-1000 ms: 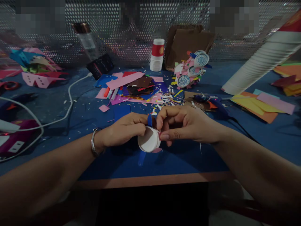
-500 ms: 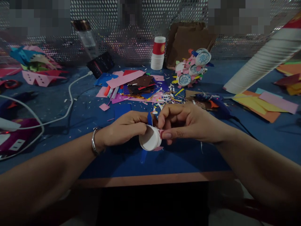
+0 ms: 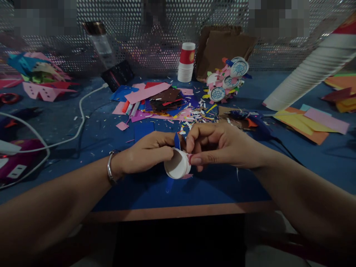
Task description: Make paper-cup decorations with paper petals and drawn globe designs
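Observation:
A small white paper cup (image 3: pixel 175 167) is tipped so its mouth faces me, above the front part of the blue table. My left hand (image 3: pixel 151 151) is closed on its left rim, thumb on the near side. From the right, my right hand (image 3: pixel 219 146) pinches the cup's side, where a bit of red and pink shows under the thumb. A blue paper strip (image 3: pixel 177 141) sticks up from the cup, another blue strip (image 3: pixel 169 185) points down below it, and a pink paper piece (image 3: pixel 188 176) shows at its lower right. My fingertips behind the cup are partly hidden.
Paper sheets (image 3: pixel 167 98) and scraps lie mid-table. Behind them stand stacked cups (image 3: pixel 186 63) and a decorated cup model (image 3: pixel 226 81). Glue gun (image 3: pixel 253 122) and tall cup stack (image 3: pixel 308 70) are right; white cable (image 3: pixel 82 115), phone (image 3: pixel 118 76) and purple power strip (image 3: pixel 20 163) left.
The view has shifted very slightly. Both hands keep the same hold on the cup, with no other visible change.

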The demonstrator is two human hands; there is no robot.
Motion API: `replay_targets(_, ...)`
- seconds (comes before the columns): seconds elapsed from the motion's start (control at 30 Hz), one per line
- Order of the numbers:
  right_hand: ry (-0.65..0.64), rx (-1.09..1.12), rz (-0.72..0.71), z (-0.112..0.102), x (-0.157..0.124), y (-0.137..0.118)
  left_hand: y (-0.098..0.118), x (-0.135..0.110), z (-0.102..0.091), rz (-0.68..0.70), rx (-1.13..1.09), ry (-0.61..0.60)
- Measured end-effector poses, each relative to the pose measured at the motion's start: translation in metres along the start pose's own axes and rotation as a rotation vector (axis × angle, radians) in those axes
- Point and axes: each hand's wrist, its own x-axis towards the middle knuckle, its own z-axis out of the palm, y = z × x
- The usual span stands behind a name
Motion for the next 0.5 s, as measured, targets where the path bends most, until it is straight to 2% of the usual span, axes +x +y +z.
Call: replay_targets(0.5, -0.005, 0.013, 0.010, 0.0012, -0.0025, -0.0048, -0.0005, 0.0015, -0.0013, -0.005, -0.051, -0.008)
